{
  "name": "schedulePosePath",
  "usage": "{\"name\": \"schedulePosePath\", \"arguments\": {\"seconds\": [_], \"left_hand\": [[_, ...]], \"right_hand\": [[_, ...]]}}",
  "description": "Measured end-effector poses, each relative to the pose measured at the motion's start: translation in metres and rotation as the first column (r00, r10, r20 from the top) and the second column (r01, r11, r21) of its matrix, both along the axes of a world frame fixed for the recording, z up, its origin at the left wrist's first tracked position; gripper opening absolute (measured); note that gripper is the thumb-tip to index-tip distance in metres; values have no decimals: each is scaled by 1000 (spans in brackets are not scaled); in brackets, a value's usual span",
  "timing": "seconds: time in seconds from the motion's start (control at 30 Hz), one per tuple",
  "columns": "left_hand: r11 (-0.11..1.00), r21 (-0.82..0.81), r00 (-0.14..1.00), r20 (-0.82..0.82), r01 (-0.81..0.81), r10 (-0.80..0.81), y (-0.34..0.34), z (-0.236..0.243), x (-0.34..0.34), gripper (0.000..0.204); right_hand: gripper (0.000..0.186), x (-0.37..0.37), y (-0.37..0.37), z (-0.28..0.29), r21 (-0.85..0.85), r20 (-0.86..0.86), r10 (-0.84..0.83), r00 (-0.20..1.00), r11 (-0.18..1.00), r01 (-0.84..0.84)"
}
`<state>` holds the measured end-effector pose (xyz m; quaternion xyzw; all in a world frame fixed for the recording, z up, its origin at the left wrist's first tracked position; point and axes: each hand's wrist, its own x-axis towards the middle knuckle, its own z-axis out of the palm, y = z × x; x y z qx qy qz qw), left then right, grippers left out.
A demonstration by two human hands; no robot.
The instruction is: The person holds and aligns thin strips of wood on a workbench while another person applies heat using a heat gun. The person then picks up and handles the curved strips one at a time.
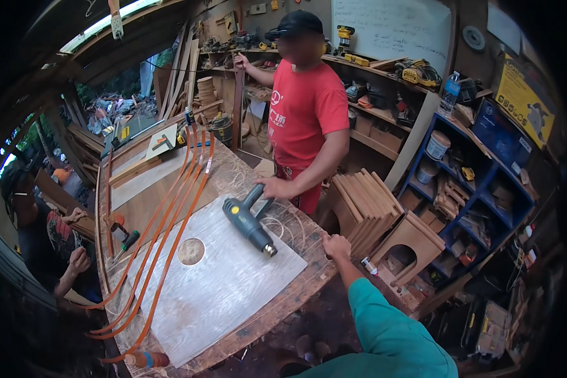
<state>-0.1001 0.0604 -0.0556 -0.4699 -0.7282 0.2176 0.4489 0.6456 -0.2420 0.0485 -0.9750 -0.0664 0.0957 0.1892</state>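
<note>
Tabletop [318, 272] looks heavy and rigid, best held by the edge your right grip [337, 246] clasps, left grip unseen.

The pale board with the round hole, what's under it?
The workbench is under the pale board. Brown surface shows through the round hole; anything else beneath is covered.
</note>
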Motion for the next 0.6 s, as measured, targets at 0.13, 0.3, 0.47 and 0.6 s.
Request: {"name": "schedulePosePath", "arguments": {"seconds": [0.13,0.3,0.47,0.6], "left_hand": [[996,91,1000,-9,-13,14,-5,5,0,24],[974,224,1000,-9,-23,25,-8,10,3,25],[932,343,977,208,-115,44,-14,24,17,26],[848,426,809,587,-317,7,1,45,51,31]], "right_hand": [[67,-8,1,6,3,-24,15,1000,1000,-15],[68,-6,-3,9,31,-47,-17,999,999,19],[68,-4,2,-7,47,-17,-48,999,998,49],[68,6,5,-11,32,28,-56,998,998,55]]}}
